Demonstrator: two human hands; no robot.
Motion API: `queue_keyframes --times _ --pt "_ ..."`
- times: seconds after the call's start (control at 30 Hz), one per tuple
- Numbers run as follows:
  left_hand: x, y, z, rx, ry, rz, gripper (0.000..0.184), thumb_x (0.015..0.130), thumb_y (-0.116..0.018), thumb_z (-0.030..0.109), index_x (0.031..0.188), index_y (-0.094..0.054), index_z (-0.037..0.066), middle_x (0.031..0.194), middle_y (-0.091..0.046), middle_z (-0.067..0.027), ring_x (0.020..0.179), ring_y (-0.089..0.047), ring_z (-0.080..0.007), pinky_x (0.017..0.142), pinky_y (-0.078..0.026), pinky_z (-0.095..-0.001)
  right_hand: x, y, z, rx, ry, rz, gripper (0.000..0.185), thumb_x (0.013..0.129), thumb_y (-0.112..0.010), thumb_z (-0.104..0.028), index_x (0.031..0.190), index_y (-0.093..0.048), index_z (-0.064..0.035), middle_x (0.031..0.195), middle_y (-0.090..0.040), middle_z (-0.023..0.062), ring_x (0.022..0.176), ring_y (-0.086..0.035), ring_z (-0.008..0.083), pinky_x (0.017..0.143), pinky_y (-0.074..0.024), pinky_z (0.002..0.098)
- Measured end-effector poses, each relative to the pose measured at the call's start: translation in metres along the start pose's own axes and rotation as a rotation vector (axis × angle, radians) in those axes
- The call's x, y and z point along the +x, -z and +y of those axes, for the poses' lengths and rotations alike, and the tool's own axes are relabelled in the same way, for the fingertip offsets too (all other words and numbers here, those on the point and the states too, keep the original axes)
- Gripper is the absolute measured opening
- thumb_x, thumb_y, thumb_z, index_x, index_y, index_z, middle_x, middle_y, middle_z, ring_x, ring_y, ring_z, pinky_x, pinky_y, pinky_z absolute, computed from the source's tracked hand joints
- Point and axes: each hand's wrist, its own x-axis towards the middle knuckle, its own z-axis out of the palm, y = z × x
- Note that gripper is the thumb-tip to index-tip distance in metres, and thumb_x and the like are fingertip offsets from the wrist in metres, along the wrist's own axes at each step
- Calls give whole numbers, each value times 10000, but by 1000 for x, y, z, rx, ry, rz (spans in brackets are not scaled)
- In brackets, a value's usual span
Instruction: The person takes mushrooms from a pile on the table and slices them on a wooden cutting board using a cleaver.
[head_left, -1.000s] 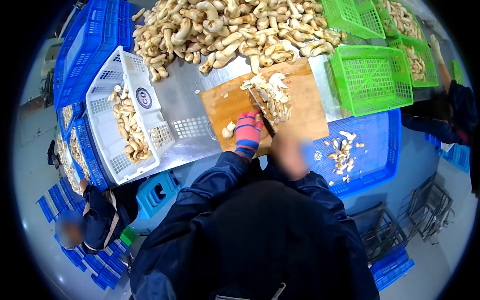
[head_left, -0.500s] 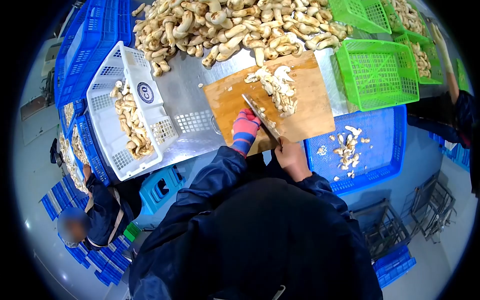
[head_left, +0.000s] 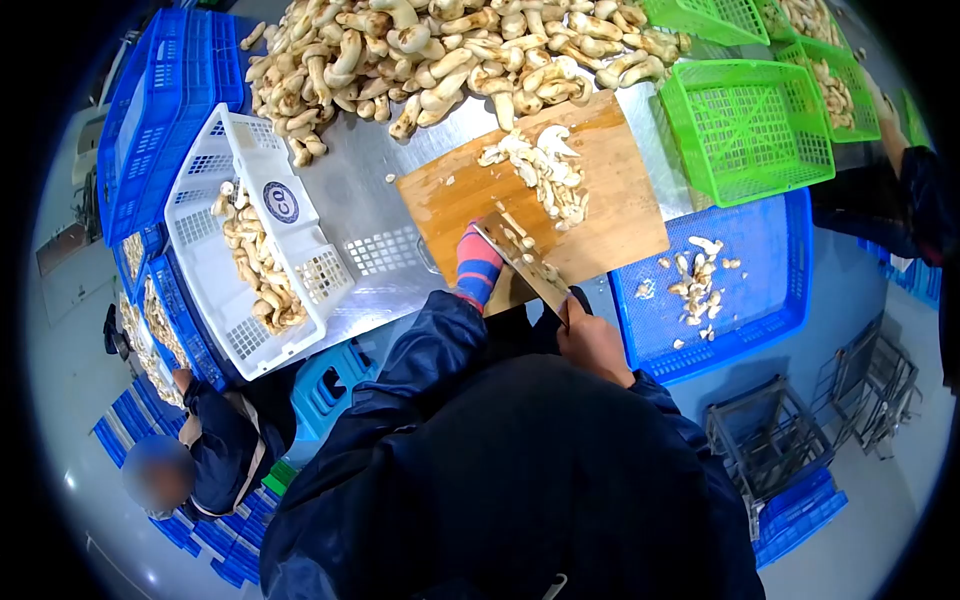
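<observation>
I have the bare right hand (head_left: 595,345) wrapped around the handle of a broad, rectangular metal cleaver (head_left: 540,283), fingers closed on it, the blade slanting across the near part of a tan wooden cutting board (head_left: 625,215). I judge the step in hand to be slicing: small pale cut pieces (head_left: 530,243) lie on the blade's upward face. The left hand (head_left: 478,265), in a pink-and-blue striped glove, is bent right beside the blade at the board's near left corner; its fingers are bunched and partly hidden, so from here I can't tell whether they grip anything.

The loose heap of cream-white mushroom slices (head_left: 553,180) runs from near the board's far edge to its middle, beyond the blade and apart from the fingers of both hands. As I read it, the next move calls for a steady blade and left fingertips clear of its edge.

Whole, brown-stained mushrooms (head_left: 440,95) are piled past the board's far edge on the shiny metal table (head_left: 355,150). A white perforated plastic crate (head_left: 300,240), with mushrooms inside, sits at the table's near left corner; a bright green plastic basket (head_left: 765,125) stands off the board's right edge, and a blue mesh tray (head_left: 795,270) with scattered pieces lies by its near right corner.
</observation>
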Motion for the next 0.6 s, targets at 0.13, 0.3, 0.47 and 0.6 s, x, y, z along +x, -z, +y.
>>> queue_keyframes --times 0.13,0.3,0.47,0.6 --pt "4 1 1 70 108 -155 366 788 -520 349 1036 -595 90 1072 -614 -80 967 -565 -278 868 -419 -360 7 -8 3 6 20 34 170 774 -530 -133 904 -507 -26 655 -576 252 628 -568 429 577 -450 511" --pt "-10 63 87 -714 486 -30 316 773 -619 240 1019 -563 50 920 -643 -160 850 -613 -322 751 -482 -362 43 -21 4 143 155 175 156 767 -536 -120 889 -509 -27 654 -569 254 637 -563 430 586 -444 511" --pt "2 21 30 110 18 -120 300 825 -481 260 1031 -590 72 1105 -600 -81 1059 -516 -271 894 -397 -339 7 0 4 -35 97 30 193 755 -508 -117 892 -503 19 631 -575 248 596 -575 415 563 -463 493" --pt "4 -13 -7 -25 13 -19 287 787 -569 188 1034 -548 43 971 -635 -115 899 -594 -273 775 -464 -331 8 -5 6 -20 74 40 212 755 -513 -120 906 -519 29 654 -582 249 623 -578 414 578 -466 487"
